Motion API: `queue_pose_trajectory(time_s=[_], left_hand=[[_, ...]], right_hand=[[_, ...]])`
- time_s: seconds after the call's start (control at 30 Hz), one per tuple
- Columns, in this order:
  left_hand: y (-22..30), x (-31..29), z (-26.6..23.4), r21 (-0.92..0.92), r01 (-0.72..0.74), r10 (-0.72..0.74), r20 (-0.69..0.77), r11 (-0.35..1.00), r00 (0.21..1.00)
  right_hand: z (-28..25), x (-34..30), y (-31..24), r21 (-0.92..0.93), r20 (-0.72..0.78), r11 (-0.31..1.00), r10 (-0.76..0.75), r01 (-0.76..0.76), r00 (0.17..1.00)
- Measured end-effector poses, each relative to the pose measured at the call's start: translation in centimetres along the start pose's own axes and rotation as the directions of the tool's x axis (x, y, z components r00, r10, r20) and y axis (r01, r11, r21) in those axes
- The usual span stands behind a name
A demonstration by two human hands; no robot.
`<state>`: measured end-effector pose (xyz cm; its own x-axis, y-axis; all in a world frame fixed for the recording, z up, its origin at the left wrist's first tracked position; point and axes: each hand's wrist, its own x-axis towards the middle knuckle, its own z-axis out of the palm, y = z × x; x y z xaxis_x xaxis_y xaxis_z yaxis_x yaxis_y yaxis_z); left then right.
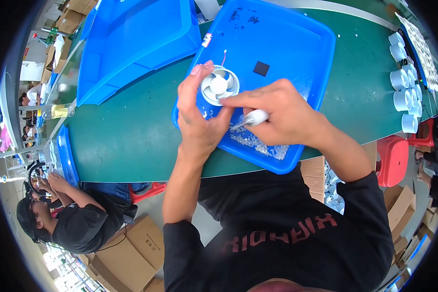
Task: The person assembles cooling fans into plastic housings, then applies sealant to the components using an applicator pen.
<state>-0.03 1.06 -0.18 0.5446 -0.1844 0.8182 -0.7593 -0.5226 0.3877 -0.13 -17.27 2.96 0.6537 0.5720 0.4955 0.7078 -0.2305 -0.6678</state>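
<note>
A small round white fan [219,85] with a white hub and curved blades is held over the blue tray [297,44]. My left hand [196,117] has its thumb and fingers closed around the fan's rim. In my right hand [289,114] is a white-handled tool [258,117] with a thin metal shaft pointing down to the left. The right index finger reaches to the fan's lower edge. Many small clear pieces [265,148] lie in the tray's near end. Farther back rests a black square pad [261,68], with black bits [253,20] near the far edge.
A large blue bin [131,58] sits on the green table [126,131] to the left. Several white cup-shaped parts [402,101] line the right side. A red stool [392,160] and cardboard boxes [131,248] stand around the table. One co-worker [78,219] is at the left.
</note>
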Motion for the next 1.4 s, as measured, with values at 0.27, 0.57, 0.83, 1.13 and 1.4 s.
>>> queue_pose_trajectory(time_s=[0.27,0.57,0.83,1.13,1.4], left_hand=[[0.3,-0.1,0.0,-0.042,0.050,-0.050,-0.018,0.998,0.999],[1.8,2.0,-1.0,-0.128,0.297,-0.321,-0.258,0.946,0.911],[2.0,4.3,-1.6,0.117,0.159,-0.168,0.071,0.980,0.983],[0.7,5.7,-4.3,-0.897,0.339,-0.629,0.441,-0.285,0.640],[2.9,4.0,-2.4,-0.809,0.348,-0.656,0.588,-0.473,0.474]], right_hand=[[-0.4,0.5,-0.5,0.121,-0.098,0.993,-0.002,0.014,0.995],[-4.2,0.3,0.1,0.211,-0.464,0.977,0.136,-0.040,0.875],[-4.0,0.6,0.5,-0.005,-0.470,1.000,-0.006,0.005,0.883],[-4.4,0.6,0.2,0.043,-0.500,0.998,0.052,-0.035,0.864],[-3.7,0.5,0.1,-0.057,-0.443,0.998,-0.031,0.007,0.896]])
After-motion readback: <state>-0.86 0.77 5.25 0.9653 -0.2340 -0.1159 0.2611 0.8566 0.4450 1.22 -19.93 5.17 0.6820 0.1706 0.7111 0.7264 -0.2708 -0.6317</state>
